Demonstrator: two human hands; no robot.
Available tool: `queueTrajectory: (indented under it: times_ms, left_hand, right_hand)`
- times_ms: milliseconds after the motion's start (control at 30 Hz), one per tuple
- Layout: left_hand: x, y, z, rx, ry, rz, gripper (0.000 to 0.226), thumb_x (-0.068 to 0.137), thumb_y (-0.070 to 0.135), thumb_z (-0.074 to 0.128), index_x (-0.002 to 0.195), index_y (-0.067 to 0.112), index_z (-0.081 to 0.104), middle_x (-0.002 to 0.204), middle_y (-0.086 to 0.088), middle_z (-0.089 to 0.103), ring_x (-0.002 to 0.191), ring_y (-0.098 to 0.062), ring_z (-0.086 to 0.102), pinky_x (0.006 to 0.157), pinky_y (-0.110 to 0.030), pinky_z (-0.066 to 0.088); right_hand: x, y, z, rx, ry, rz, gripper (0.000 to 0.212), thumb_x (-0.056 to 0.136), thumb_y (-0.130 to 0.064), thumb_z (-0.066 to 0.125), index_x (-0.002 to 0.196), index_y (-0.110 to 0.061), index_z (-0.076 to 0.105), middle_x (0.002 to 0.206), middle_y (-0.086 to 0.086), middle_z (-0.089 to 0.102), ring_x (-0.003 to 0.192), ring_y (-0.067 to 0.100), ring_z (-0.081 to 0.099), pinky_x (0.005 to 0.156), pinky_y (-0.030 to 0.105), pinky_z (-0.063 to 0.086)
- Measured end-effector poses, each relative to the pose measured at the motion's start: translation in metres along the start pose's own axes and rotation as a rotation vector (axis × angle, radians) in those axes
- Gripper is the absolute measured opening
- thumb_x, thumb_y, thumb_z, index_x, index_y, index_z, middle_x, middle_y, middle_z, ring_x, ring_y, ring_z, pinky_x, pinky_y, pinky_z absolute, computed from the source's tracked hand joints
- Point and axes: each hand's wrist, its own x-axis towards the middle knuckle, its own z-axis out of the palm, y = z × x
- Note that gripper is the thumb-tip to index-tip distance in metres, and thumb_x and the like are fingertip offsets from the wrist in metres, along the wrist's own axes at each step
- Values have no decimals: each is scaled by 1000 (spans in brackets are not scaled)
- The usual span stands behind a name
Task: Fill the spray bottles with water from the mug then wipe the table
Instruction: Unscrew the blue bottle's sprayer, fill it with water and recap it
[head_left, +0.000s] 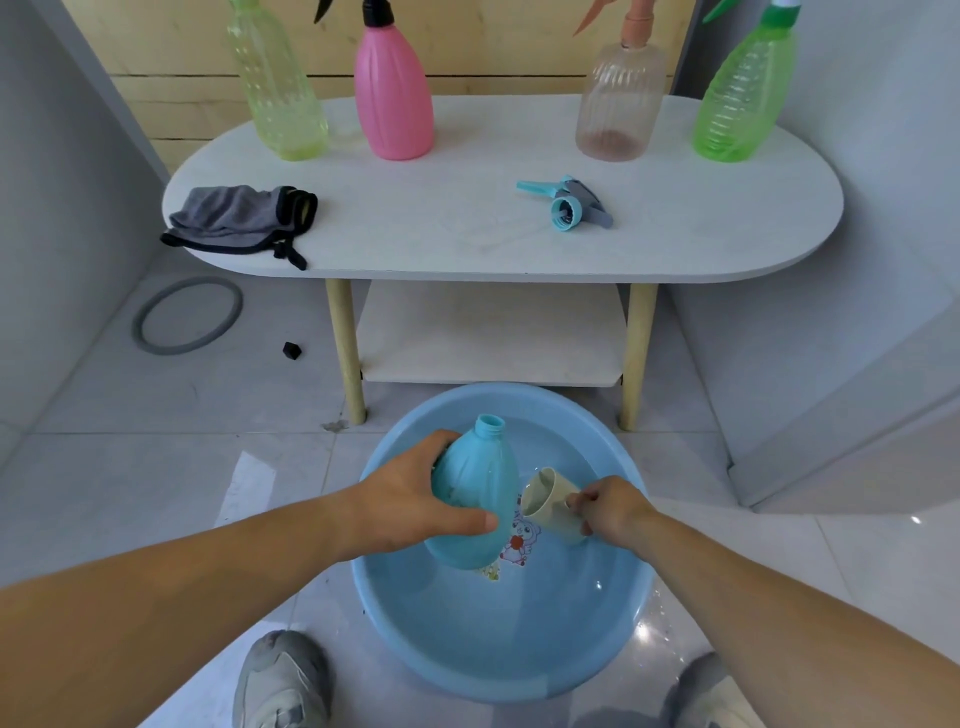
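white table (441, 228) was unwiped, blue basin (498, 670) before it, cloth (234, 218) unused on top. my left hand (405, 493) gripped the open blue bottle (480, 478) over the basin; my right hand (613, 506) pinched the tilted mug (550, 499) beside it, filling apparently unfinished.
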Motion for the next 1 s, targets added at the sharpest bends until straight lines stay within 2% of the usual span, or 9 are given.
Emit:
queueTrajectory:
  times_ms: [100, 233, 300, 367, 533, 633, 767, 933, 1000]
  left_hand:
    - [0, 2, -1, 8, 0, 1, 72, 76, 31, 91, 133, 36, 48, 119, 9, 67, 108, -11, 69, 94, -37, 61]
    - [-1, 3, -2, -1, 5, 8, 74, 73, 35, 92, 132, 37, 48, 118, 10, 68, 107, -10, 69, 93, -37, 61]
    - [-2, 4, -4, -16, 13, 17, 80, 63, 44, 93, 130, 39, 49, 117, 9, 69, 106, -11, 70, 93, -39, 62]
    - [-5, 6, -6, -39, 27, 28, 85, 54, 51, 91, 127, 40, 51, 117, 9, 70, 106, -12, 71, 92, -40, 62]
    - [-13, 17, -13, -125, 71, 65, 70, 73, 27, 94, 127, 39, 51, 118, 6, 70, 106, -13, 71, 91, -40, 62]
    - [-21, 26, -22, -111, 92, 107, 68, 76, 27, 91, 129, 41, 50, 119, 8, 69, 105, -9, 71, 91, -36, 62]
    - [-37, 37, -38, -65, 91, 151, 78, 74, 29, 93, 136, 41, 47, 120, 7, 68, 107, -11, 70, 92, -38, 62]
    - [-60, 47, -46, -97, 130, 176, 79, 79, 17, 89, 140, 41, 45, 124, 1, 65, 109, -18, 69, 88, -40, 63]
    - [-68, 49, -46, -100, 139, 181, 79, 80, 14, 87, 140, 40, 43, 124, -1, 63, 109, -21, 69, 85, -43, 64]
  right_hand:
    - [1, 0, 1, 22, 0, 1, 30, 99, -30, 54, 83, -9, 69, 84, 10, 72, 65, 15, 56, 59, 24, 43]
    - [1, 5, 3, 81, 11, -8, 36, 96, -30, 59, 79, -3, 74, 81, 13, 72, 66, 18, 56, 68, 30, 48]
    - [0, 6, 1, 180, 5, -25, 37, 94, -29, 62, 79, 1, 74, 78, 16, 71, 67, 20, 57, 75, 37, 54]
    - [-6, 3, -3, 299, -11, -67, 34, 93, -29, 65, 82, 2, 75, 75, 11, 71, 69, 19, 60, 75, 34, 55]
    - [-30, -11, -17, 496, -46, -199, 29, 89, -28, 71, 76, -3, 74, 69, 5, 69, 69, 16, 64, 85, 34, 59]
    - [-52, -29, -35, 602, -71, -258, 25, 91, -22, 70, 82, 2, 74, 73, 7, 67, 70, 16, 62, 89, 35, 58]
    - [-88, -52, -67, 619, -50, -368, 22, 95, -16, 63, 89, 2, 73, 77, 9, 69, 70, 15, 64, 80, 24, 59]
    - [-134, -71, -102, 619, 41, -491, 21, 95, -15, 62, 83, -2, 73, 72, 10, 68, 72, 20, 63, 77, 27, 57]
    - [-152, -77, -114, 618, 80, -544, 21, 95, -15, 62, 83, -2, 74, 74, 12, 70, 77, 22, 64, 85, 34, 56]
